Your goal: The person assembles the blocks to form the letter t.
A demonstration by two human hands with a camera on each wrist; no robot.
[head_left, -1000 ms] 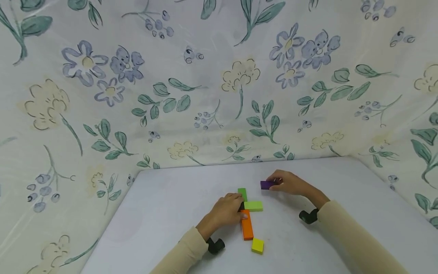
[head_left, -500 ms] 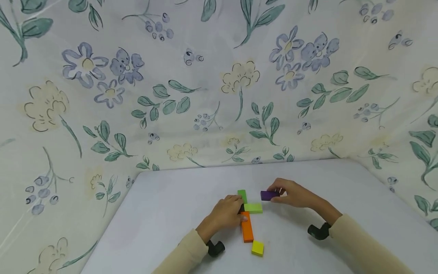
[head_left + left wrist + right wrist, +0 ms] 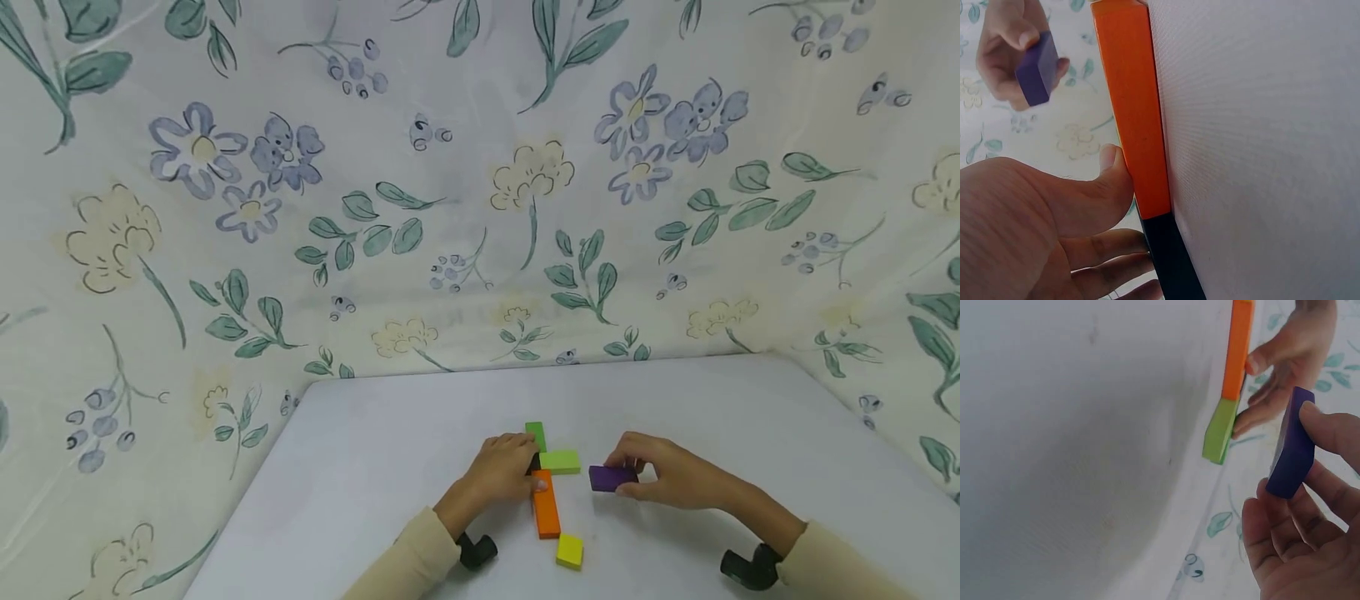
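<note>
Between thumb and fingers, my right hand (image 3: 678, 473) pinches a purple block (image 3: 606, 478), tilted and clear of the tabletop in the right wrist view (image 3: 1292, 447). My left hand (image 3: 497, 468) rests at the laid blocks: its thumb touches the orange block (image 3: 1132, 106) and its fingers lie against the black block (image 3: 1175, 256). In the head view the left fingers partly cover the black block. A light green block (image 3: 561, 462) lies crosswise beside it, right of the row. Beyond that is a darker green block (image 3: 535, 433), and a yellow block (image 3: 570, 552) sits at the near end of the orange one.
The white table (image 3: 360, 467) ends at a floral cloth (image 3: 450, 250) hung behind and at the sides. Black camera mounts (image 3: 477, 552) sit at both wrists, low over the table.
My right hand has come nearer the person and slightly to the right, carrying the purple block from beyond the row to its right side. The left hand stays at the blocks.
</note>
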